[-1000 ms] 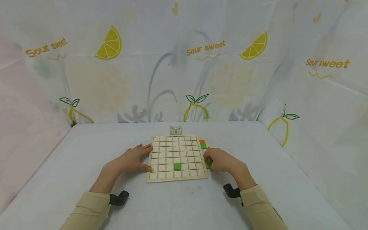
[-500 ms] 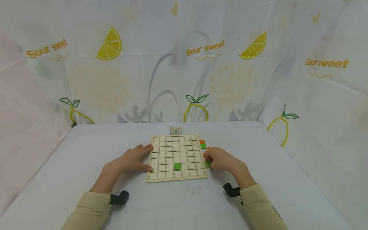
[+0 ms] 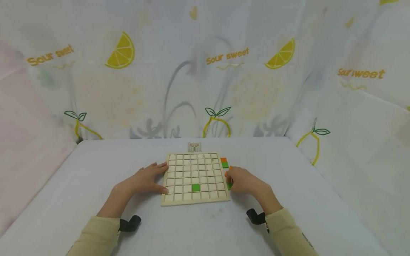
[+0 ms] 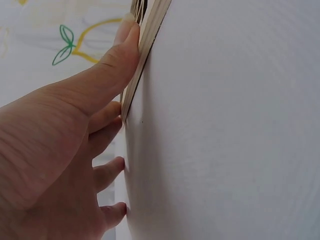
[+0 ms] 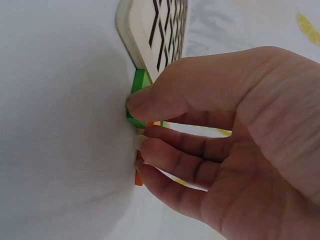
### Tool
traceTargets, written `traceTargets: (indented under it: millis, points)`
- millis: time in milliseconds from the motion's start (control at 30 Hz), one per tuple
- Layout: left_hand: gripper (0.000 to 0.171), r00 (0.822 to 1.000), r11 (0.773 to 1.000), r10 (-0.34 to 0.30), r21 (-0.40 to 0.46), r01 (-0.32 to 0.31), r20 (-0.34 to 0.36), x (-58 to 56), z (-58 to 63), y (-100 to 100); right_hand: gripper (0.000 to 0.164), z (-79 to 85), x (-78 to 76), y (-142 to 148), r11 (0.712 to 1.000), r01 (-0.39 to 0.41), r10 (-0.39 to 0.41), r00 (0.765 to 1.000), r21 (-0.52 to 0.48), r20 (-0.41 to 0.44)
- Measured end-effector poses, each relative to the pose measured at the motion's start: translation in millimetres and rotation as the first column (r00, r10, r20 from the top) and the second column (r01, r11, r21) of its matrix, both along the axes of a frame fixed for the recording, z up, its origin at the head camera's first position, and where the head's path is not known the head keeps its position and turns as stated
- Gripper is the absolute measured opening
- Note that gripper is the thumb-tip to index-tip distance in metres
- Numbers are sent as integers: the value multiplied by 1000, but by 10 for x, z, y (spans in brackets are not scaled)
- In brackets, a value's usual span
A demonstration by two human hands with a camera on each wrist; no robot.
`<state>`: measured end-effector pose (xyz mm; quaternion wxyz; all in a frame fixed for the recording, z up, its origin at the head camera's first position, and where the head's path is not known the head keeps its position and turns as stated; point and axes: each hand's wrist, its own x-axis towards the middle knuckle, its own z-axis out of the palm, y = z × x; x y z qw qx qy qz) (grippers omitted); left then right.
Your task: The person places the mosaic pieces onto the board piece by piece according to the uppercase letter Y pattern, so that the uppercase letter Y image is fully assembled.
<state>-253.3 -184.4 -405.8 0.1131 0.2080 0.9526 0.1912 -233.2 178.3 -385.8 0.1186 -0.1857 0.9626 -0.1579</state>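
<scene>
A square wooden grid board (image 3: 191, 174) lies flat on the white table, with one green tile (image 3: 195, 187) in a cell near its front. My left hand (image 3: 145, 179) rests along the board's left edge, fingers extended and thumb on the rim. At the right edge, my right hand (image 3: 245, 180) pinches a green tile (image 5: 140, 80) low against the table; the thumb lies on its near side, while the index fingertip is partly hidden. Orange pieces (image 5: 139, 177) show beside those fingers in the right wrist view.
An orange tile (image 3: 223, 160) and a green tile (image 3: 225, 165) lie together by the board's far right corner. Behind the board is a small card (image 3: 194, 147) with a coloured grid pattern. A printed cloth wall (image 3: 160, 89) closes off the table's back.
The head view has shifted slightly, so everything sits a little lower and further left. Both hands keep nearly the same places at the board; the green tile in the grid has stayed put.
</scene>
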Motion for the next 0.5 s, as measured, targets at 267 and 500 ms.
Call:
traceTargets:
  millis: [267,500]
  points:
    - [102,1000,1000,0,19,1,-13,40,4,-4,21,5,52,-5,999,-19,20,999,44,-31]
    - [101,1000,1000,-2,15,3,-14,62,25,3,18,-30,63,-8,999,-10,11,999,52,-32]
